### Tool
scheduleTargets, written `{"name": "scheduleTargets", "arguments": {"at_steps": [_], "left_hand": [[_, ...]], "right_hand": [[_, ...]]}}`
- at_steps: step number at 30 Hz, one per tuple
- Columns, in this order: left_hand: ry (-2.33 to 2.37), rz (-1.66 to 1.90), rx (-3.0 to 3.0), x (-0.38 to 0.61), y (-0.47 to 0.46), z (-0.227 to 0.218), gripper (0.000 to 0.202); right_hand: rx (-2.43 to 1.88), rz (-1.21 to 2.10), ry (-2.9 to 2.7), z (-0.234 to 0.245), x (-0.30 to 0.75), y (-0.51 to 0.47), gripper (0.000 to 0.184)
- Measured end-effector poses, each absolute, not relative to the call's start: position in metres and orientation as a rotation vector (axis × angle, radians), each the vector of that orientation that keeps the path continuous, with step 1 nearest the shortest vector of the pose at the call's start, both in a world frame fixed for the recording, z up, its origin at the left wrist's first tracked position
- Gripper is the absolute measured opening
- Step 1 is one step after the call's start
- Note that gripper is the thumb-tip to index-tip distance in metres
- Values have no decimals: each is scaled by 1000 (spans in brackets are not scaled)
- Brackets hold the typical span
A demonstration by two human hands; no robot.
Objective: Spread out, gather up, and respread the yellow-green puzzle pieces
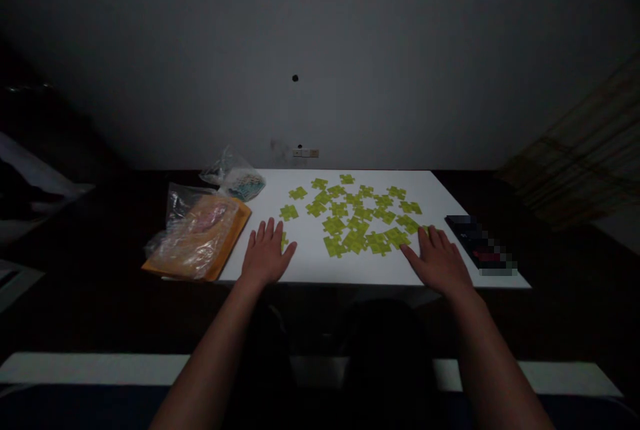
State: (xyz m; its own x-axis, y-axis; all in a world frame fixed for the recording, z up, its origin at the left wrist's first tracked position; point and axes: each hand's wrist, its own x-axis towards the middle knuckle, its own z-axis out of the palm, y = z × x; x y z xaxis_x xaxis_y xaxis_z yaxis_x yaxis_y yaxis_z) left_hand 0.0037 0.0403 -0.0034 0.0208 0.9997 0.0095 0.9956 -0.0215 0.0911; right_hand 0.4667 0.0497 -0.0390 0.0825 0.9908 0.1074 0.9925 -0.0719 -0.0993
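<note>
Several yellow-green jigsaw puzzle pieces [355, 241] lie spread over the middle of a white table [310, 267], some of them overlapping. My left hand [265, 254] rests flat near the front left, fingers stretched out, partly covering one piece beside its thumb. At the front right lies my right hand [440, 258], palm down with the fingers apart. Its fingertips partly hide another piece, and the thumb is close to a puzzle piece [398, 238]. Neither hand grips anything.
On the left are an orange packet in clear plastic [200, 237] and a clear bag [243, 183] with bluish contents. A dark flat object [473, 237], partly pixelated, lies along the right edge. Behind the table rises a grey wall [380, 83] with a socket strip [305, 153].
</note>
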Motion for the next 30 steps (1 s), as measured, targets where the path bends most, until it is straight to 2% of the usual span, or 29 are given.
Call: {"name": "scheduleTargets", "arguments": {"at_steps": [4, 8, 12, 15, 23, 30], "left_hand": [[2173, 174, 2190, 6, 41, -5, 82], [2168, 223, 2190, 5, 39, -7, 79], [2160, 280, 2186, 4, 37, -5, 77], [2153, 315, 2176, 3, 35, -3, 76], [2124, 447, 2162, 0, 32, -8, 72], [2118, 366, 2108, 1, 32, -4, 77]], "right_hand": [[-2207, -90, -1980, -35, 461, 47, 91], [-1960, -240, -2077, -14, 426, 61, 71], [-1645, -114, -2406, 16, 361, 101, 55], [-1630, -6, -2528, 35, 313, 139, 49], [-1785, -94, -2523, 42, 259, 193, 50], [-1734, -132, -2459, 37, 268, 163, 51]]}}
